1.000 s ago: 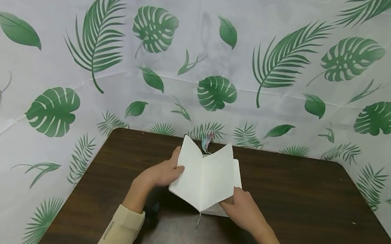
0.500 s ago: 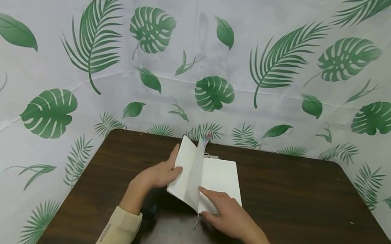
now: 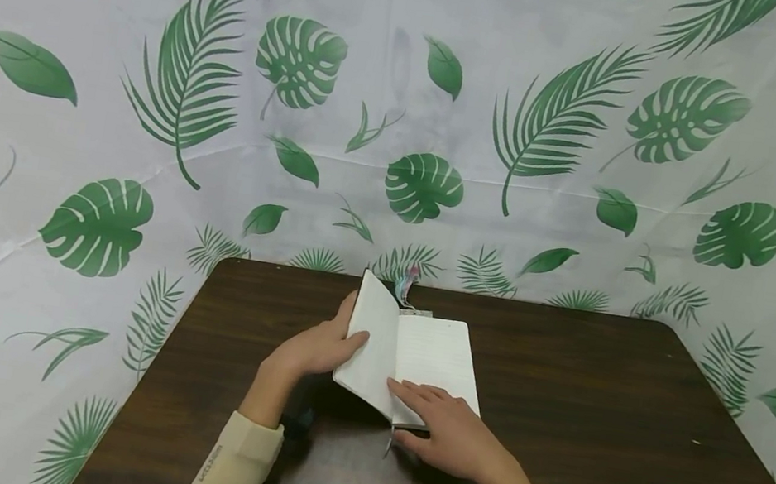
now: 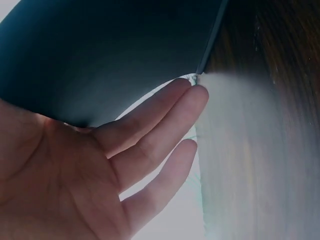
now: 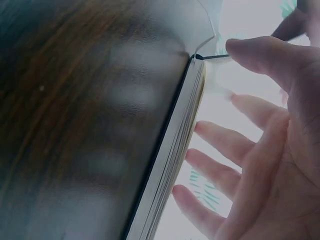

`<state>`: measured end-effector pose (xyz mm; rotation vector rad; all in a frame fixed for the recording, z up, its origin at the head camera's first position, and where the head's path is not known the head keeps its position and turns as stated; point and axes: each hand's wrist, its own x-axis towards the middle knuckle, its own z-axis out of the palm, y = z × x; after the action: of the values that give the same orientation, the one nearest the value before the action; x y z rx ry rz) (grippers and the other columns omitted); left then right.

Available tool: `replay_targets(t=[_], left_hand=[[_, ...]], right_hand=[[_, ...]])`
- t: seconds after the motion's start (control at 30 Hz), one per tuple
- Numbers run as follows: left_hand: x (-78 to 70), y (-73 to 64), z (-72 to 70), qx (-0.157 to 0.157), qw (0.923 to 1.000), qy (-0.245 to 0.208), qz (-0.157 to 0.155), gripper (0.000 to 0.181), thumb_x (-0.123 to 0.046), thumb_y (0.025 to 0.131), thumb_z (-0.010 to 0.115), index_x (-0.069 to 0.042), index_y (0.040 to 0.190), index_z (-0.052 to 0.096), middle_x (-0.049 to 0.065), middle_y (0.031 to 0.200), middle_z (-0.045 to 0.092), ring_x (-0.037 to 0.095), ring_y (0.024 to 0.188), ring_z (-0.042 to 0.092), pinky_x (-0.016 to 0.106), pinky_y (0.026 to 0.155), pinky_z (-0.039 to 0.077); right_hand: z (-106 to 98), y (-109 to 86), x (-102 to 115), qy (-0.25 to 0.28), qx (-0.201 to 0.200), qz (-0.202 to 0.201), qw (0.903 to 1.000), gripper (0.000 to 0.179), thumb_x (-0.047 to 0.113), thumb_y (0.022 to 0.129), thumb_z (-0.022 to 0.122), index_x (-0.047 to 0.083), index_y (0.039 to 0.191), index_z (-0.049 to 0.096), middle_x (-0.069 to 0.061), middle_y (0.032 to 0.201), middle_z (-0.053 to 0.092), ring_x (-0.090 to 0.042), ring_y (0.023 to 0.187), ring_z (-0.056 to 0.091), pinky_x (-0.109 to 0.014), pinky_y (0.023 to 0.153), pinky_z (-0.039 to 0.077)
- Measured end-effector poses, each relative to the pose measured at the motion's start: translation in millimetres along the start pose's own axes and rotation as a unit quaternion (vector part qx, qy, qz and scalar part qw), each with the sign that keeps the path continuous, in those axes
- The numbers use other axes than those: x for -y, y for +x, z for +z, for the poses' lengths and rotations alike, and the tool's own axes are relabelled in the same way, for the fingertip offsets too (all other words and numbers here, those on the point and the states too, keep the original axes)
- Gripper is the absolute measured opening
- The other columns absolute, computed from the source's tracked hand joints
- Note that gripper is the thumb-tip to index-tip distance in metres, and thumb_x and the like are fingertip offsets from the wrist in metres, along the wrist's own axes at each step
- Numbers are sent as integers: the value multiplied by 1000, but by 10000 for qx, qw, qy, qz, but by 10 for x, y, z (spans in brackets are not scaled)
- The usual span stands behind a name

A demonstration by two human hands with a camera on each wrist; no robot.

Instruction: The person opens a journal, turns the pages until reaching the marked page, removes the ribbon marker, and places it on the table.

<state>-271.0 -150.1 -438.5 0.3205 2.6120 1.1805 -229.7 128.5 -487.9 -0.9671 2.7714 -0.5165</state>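
A notebook (image 3: 435, 349) lies spread on the table, its right-hand pages flat and faintly lined. My left hand (image 3: 315, 348) holds the raised left side, thumb on the white page and fingers behind the cover. The left wrist view shows that dark cover (image 4: 110, 55) beside the extended fingers. Over the lower right page, my right hand (image 3: 450, 431) rests with fingers spread, fingertips close to the centre fold. From the right wrist, the fingertips reach the edge of the page block (image 5: 172, 145). A thin ribbon (image 3: 390, 441) hangs from the spine's bottom.
Behind the notebook, a pink and blue ornament (image 3: 406, 285) stands out at its top edge. The dark wooden table (image 3: 582, 405) stretches to both sides. A white cloth with green leaves (image 3: 387, 49) hangs past the far edge.
The pages that stood between the two sides have gone over to the left. My right hand has moved from the pages' right edge onto the right page; the left keeps its hold.
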Motion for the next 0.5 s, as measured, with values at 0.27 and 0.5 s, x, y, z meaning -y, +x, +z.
replay_targets(t=[0.27, 0.5], left_hand=[[23, -6, -35, 257, 9970, -553, 479, 79, -25, 117, 37, -11, 172, -18, 30, 164, 41, 31, 117, 68, 55, 113, 45], [234, 126, -56, 457, 9932, -661, 845, 81, -37, 116, 34, -19, 171, -23, 24, 129, 64, 26, 96, 71, 51, 105, 50]], right_hand=[[-66, -24, -60, 66, 33, 29, 10000, 61, 41, 105, 69, 12, 157, 57, -9, 167, 50, -36, 153, 48, -68, 114, 43], [-124, -31, -175, -199, 118, 321, 9992, 69, 43, 101, 75, 13, 160, 55, -10, 169, 47, -36, 156, 45, -71, 113, 41]])
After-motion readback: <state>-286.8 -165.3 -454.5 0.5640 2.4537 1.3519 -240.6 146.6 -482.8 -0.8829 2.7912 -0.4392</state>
